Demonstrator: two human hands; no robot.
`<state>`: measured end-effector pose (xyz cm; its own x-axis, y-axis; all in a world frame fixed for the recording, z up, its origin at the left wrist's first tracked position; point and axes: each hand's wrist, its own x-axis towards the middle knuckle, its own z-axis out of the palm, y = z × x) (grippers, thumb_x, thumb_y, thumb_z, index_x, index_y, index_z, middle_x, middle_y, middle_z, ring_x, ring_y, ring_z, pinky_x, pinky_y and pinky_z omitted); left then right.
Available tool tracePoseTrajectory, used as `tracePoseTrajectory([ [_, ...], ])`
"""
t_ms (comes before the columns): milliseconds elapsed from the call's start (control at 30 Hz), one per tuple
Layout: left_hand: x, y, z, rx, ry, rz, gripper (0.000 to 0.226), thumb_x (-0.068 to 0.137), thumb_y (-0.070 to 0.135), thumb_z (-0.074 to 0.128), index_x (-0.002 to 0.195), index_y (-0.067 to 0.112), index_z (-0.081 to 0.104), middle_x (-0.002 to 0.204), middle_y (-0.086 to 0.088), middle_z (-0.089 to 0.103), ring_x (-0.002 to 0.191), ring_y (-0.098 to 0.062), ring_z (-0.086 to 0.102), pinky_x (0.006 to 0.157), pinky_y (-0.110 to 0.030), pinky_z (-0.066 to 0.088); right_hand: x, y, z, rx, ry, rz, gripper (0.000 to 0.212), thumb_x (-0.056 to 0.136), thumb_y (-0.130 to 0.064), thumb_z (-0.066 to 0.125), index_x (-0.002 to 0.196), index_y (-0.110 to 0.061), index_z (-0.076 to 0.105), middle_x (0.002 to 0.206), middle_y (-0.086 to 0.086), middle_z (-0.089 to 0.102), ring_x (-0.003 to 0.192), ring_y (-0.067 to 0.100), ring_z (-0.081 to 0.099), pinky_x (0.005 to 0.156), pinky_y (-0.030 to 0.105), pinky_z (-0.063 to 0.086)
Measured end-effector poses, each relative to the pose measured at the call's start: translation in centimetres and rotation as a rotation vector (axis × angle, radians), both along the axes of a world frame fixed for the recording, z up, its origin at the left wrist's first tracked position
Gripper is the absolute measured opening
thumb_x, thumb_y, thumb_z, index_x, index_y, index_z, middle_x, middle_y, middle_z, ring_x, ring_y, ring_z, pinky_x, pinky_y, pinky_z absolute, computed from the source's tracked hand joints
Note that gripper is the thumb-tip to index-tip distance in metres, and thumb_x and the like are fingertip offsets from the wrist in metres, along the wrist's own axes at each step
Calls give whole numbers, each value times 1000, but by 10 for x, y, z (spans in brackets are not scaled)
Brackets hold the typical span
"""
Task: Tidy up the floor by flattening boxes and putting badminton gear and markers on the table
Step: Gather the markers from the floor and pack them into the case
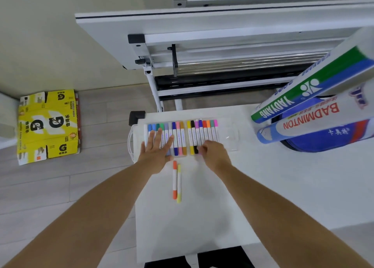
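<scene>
As both bare forearms reach forward over the white table (202,217), the elbows stay low and the wrists roughly level with the tabletop.

Nearest: two loose markers on the table between the arms, orange marker (174,179) and yellow marker (179,183), parallel and touching along their length, pointing away from the person.

Just past them, the left hand (155,148): palm down, fingers straight and spread, lying flat on the left row of markers (179,138). Not gripping anything, just resting on top.

Right hand (214,154): knuckles up, fingers curled down onto the near ends of the right row of markers (204,132), around the black and purple ones. Fingertips are hidden under the hand, so I can't tell whether it pinches a marker or only touches.

Both rows sit side by side in a clear marker case (230,134), which lies flat near the table's far left corner. The case's right section shows no markers.

Right side of the table: YAOYANG shuttlecock tube (309,85) tilted across a white BADMINTON tube (315,117), both over a blue racket bag (303,146).

On the floor (101,166), far left, against the wall: a yellow drink carton (48,126), flattened, flaps spread out.

Farthest: a second white desk (141,24) with its metal frame showing beneath.
</scene>
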<state>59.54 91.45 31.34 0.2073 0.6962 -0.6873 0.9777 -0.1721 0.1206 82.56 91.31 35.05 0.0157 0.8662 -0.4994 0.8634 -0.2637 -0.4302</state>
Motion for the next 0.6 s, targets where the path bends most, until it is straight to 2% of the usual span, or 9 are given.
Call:
tracePoseTrajectory([
  [100, 1, 1, 1, 6, -13, 10, 82, 98, 59, 36, 148, 44, -27, 151, -3, -46, 139, -30, -40, 119, -59, -2, -30, -42, 3, -148, 41, 123, 29, 96, -49, 49, 85, -23, 56, 84, -5, 62, 78, 12, 60, 75, 27, 52],
  [200, 0, 1, 4, 15, -19, 7, 82, 98, 58, 38, 148, 43, -25, 152, -4, -45, 139, -30, -40, 119, -59, -3, -51, -68, -9, -286, -17, 174, 34, 90, -55, 55, 88, -21, 56, 84, -4, 61, 81, 15, 61, 75, 30, 51],
  [333, 0, 1, 4, 20, -38, 21, 82, 98, 57, 39, 149, 42, -24, 152, -3, -44, 139, -29, -40, 119, -59, -3, -63, -83, -17, -330, -50, 159, 31, 89, -49, 59, 90, -18, 56, 88, 2, 62, 84, 20, 60, 72, 30, 47],
  [600, 1, 0, 4, 33, -27, 22, 82, 98, 57, 39, 151, 42, -21, 154, -4, -41, 141, -30, -37, 119, -58, -5, -68, -83, -25, -314, -88, 67, 24, 91, -37, 55, 102, -17, 62, 96, 3, 66, 93, 22, 65, 79, 32, 54],
])
